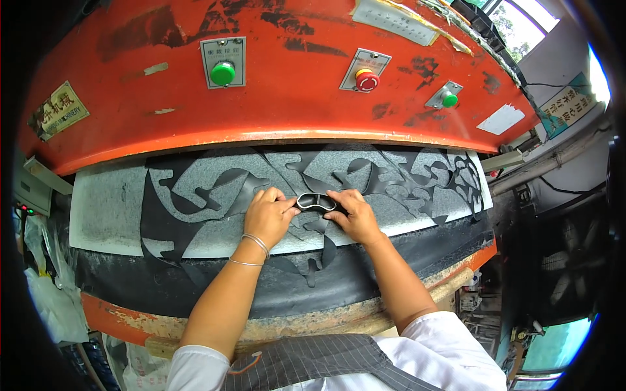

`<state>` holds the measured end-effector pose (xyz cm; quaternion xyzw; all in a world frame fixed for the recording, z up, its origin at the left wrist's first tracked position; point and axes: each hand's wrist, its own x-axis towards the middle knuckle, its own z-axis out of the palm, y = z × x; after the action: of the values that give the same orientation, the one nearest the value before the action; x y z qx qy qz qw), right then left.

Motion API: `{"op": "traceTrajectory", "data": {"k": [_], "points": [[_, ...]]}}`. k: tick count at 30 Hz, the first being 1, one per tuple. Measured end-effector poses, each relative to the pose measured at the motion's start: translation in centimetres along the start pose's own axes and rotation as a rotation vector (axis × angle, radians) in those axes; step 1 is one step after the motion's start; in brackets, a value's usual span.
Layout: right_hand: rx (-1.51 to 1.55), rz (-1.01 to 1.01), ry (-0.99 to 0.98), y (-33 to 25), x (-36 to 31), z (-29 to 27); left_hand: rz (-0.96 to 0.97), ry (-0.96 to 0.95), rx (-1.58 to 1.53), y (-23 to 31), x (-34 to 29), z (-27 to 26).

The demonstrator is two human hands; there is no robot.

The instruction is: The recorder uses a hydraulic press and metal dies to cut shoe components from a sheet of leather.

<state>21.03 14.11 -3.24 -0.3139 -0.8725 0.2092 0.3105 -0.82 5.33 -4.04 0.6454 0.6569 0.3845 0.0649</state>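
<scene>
A small metal cutting die (317,203) with a curved, bean-like outline and a crosspiece lies between my hands. My left hand (266,215) pinches its left end between thumb and fingers. At the opposite end, my right hand (355,215) grips it the same way. Beneath and around the die spreads a thin black sheet (163,228), leather-like and full of cut-out holes, with ragged strips between them. It lies on a pale, scuffed board (104,208), and one strip (311,270) hangs over the board's near edge.
Just beyond the board stands a red press (287,111) with a green button (222,73), a red stop button (367,81) and a smaller green button (449,99). A black mat (228,287) covers the near ledge. Plastic bags (55,300) hang at left; a fan (574,260) stands right.
</scene>
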Motion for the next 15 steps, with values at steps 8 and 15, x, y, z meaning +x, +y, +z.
{"op": "traceTrajectory", "data": {"k": [8, 15], "points": [[0.074, -0.022, 0.317, 0.5, 1.8, -2.7, -0.184, 0.013, -0.186, -0.8, 0.6, -4.9], [-0.19, 0.085, 1.194, 2.1, 10.9, -14.3, 0.35, 0.719, 0.076, 4.7, 5.2, -15.1]]}}
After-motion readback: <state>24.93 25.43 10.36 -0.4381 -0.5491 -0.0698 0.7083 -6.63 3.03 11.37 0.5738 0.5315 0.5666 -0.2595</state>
